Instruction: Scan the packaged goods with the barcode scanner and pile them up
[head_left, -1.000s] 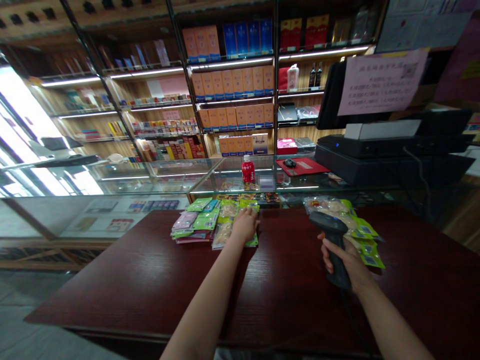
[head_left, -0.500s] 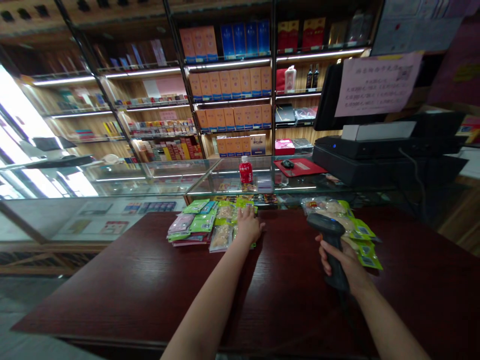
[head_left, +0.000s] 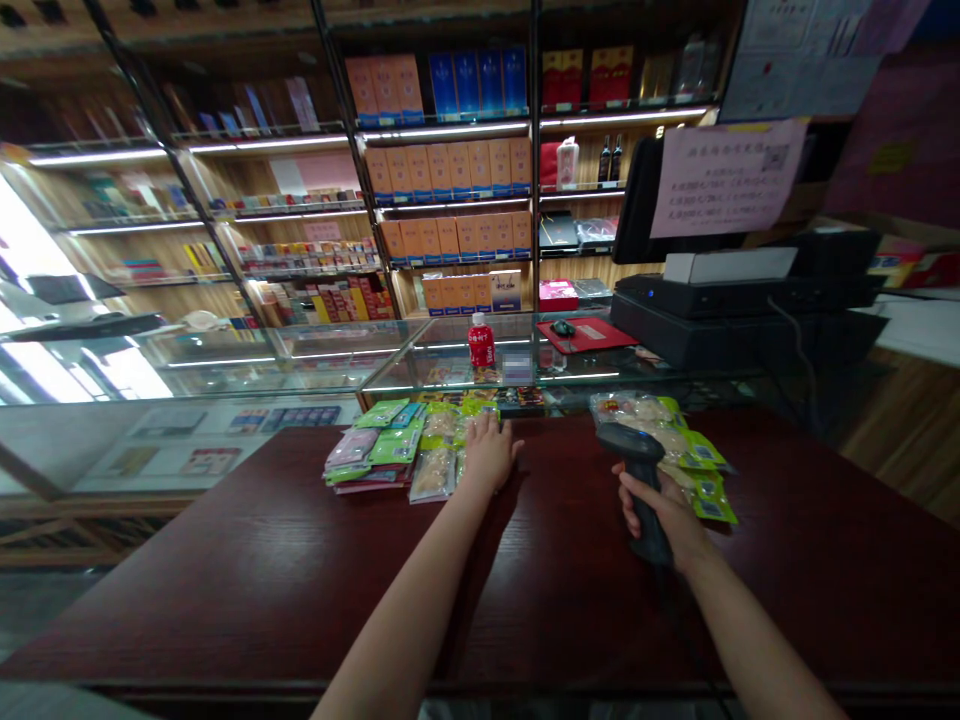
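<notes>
My left hand (head_left: 489, 452) lies over the right edge of a group of green and clear snack packets (head_left: 433, 470), its fingers stretched out and partly covering them. To the left of these, several green and pink packets (head_left: 375, 450) are stacked on the dark red wooden table (head_left: 315, 590). My right hand (head_left: 667, 515) is wrapped round the handle of a black barcode scanner (head_left: 639, 490), whose head points left. Behind the scanner lie more clear and green snack packets (head_left: 705, 450), partly hidden by it. A cable runs down from the handle.
Beyond the table stands a glass display counter (head_left: 442, 350) with a red bottle (head_left: 481, 342), a mouse (head_left: 562, 328) on a red mat (head_left: 596, 335), and a black cash drawer (head_left: 675, 330) below a monitor (head_left: 637, 205). Shelves of boxed goods (head_left: 450, 170) line the wall.
The whole view has shifted slightly, so most things appear further left. My left hand stays on the packets, and my right hand still holds the scanner over the table.
</notes>
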